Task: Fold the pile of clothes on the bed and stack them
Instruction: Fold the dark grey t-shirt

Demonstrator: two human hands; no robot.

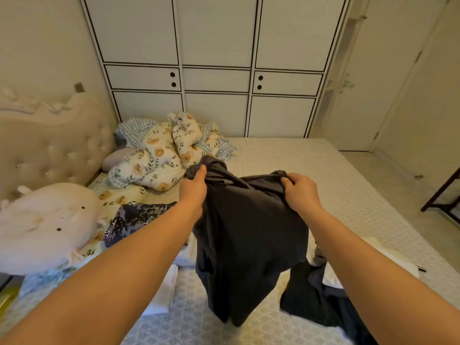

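A dark grey garment point(249, 235) hangs in the air over the bed point(323, 175), held up by its top edge. My left hand point(194, 188) grips the left corner of that edge, and my right hand point(301, 190) grips the right corner. The garment's lower end touches the mattress near me. More dark clothes point(321, 295) lie crumpled on the bed at the lower right, partly under my right forearm. A dark patterned garment point(134, 217) lies to the left, and white folded pieces point(164, 295) sit under my left forearm.
A bunched floral duvet point(161, 155) and a rabbit-shaped white pillow point(42, 227) lie by the tufted headboard point(49, 145) on the left. White wardrobe doors point(216, 78) stand behind the bed. A dark furniture leg point(443, 192) stands on the floor at the right.
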